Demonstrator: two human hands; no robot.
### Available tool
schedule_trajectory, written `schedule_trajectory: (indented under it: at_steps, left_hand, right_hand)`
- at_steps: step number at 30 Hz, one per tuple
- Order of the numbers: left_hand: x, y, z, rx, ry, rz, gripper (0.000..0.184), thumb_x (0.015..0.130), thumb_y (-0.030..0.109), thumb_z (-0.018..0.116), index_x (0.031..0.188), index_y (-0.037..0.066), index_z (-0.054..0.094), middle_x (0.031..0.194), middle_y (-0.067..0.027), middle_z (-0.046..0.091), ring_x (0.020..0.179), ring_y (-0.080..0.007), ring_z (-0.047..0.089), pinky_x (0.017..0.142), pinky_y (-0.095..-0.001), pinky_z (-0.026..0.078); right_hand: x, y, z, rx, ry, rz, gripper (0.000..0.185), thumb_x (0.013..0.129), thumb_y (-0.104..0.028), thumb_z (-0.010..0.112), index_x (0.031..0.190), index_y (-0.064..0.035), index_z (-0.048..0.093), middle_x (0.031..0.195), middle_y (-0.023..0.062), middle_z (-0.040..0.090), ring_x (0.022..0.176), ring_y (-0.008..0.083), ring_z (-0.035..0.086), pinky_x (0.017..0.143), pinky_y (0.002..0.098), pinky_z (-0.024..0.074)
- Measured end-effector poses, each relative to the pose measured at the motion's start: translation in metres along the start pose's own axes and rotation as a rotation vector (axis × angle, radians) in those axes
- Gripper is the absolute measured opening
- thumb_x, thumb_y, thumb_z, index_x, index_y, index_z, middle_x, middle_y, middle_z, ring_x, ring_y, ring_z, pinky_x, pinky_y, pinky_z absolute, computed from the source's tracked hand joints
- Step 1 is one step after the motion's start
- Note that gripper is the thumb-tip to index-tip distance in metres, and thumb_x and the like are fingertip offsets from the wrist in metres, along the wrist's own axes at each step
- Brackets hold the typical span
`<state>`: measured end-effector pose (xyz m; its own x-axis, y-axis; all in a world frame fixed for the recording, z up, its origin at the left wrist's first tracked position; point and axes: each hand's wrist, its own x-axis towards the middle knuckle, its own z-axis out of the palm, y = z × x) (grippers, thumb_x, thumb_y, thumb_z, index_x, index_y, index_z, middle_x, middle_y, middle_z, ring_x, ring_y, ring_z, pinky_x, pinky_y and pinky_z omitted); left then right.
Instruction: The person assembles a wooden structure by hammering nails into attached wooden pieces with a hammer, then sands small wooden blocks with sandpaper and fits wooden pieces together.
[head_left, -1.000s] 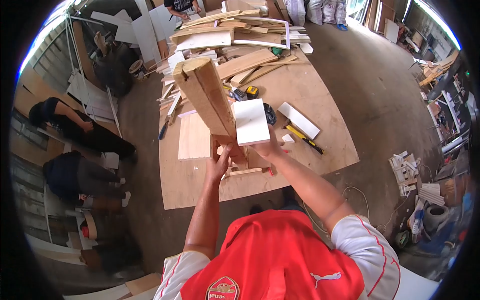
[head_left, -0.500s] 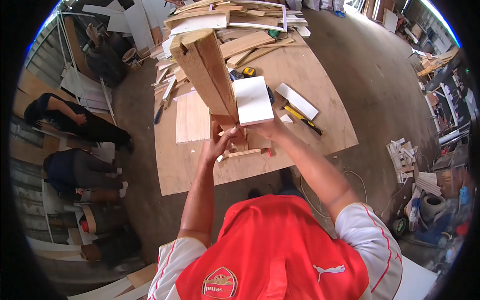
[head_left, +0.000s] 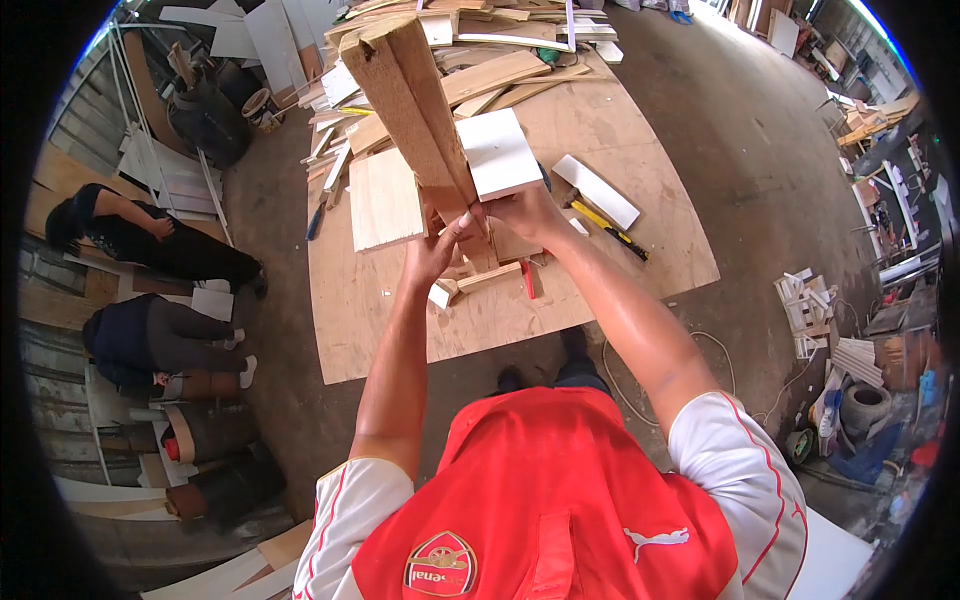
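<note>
A tall, rough wooden post [head_left: 415, 110] rises from the workbench, split along its upper end. A pale wood board [head_left: 385, 202] sticks out on its left side and a white board [head_left: 498, 152] on its right. My left hand [head_left: 437, 250] is closed around the lower part of the post, its thumb pressed on the near face. My right hand [head_left: 527, 215] grips the post just under the white board, its fingers partly hidden. Below the hands, wooden pieces at the foot and a small red object [head_left: 529, 280] lie on the bench.
On the plywood workbench [head_left: 650, 240], a yellow-and-black hammer [head_left: 612, 233] lies by a white strip [head_left: 596, 192]. Several offcuts [head_left: 500, 78] are piled at the far end. A screwdriver [head_left: 316, 222] lies at the left edge. Two people [head_left: 150, 235] are on the left.
Both hands and the post with its boards have shifted slightly away from me. More of the foot pieces and the red object now shows.
</note>
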<state>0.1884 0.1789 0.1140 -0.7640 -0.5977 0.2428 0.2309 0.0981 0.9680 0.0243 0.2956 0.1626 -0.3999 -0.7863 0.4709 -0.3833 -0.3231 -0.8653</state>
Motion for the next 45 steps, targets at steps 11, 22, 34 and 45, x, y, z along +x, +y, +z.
schedule_trajectory:
  at_steps: [11,22,34,45]
  left_hand:
    - [-0.012,0.003,-0.014,0.283,-0.011,-0.072,0.05,0.095,0.016,0.077,0.134,-0.001,0.052,0.127,-0.0131,0.066,0.117,-0.0239,0.065,0.107,-0.0414,0.049]
    - [-0.106,-0.075,-0.082,0.183,0.739,0.023,0.042,0.1,0.018,0.065,0.136,-0.003,0.056,0.123,-0.0134,0.065,0.112,-0.0211,0.063,0.092,-0.0359,0.053]
    - [-0.11,-0.222,-0.074,0.711,0.511,-0.367,0.054,0.092,0.024,0.072,0.14,0.004,0.058,0.137,-0.0195,0.062,0.121,-0.0393,0.06,0.104,-0.0481,0.047]
    - [-0.095,-0.186,-0.052,0.64,0.438,-0.697,0.048,0.089,0.033,0.074,0.126,0.003,0.069,0.119,-0.0175,0.073,0.109,-0.0306,0.071,0.091,-0.0423,0.056]
  right_hand:
    - [-0.008,-0.006,0.002,0.063,-0.056,0.174,0.027,0.083,-0.015,0.086,0.104,-0.0037,0.073,0.094,0.0028,0.075,0.086,0.0117,0.069,0.077,0.0299,0.0548]
    - [-0.029,-0.008,-0.001,-0.109,0.018,0.259,0.034,0.085,-0.021,0.083,0.113,-0.0038,0.073,0.098,0.0067,0.078,0.091,0.0129,0.072,0.078,0.0325,0.0565]
    - [-0.06,0.003,0.015,-0.021,0.081,0.328,0.031,0.084,-0.02,0.087,0.1,-0.0006,0.069,0.091,0.0054,0.072,0.079,0.0115,0.066,0.07,0.0306,0.0534]
    - [-0.071,0.027,0.012,-0.106,0.164,0.254,0.037,0.08,-0.02,0.088,0.063,0.0014,0.063,0.049,0.0048,0.054,0.046,0.0141,0.049,0.052,0.0339,0.0424]
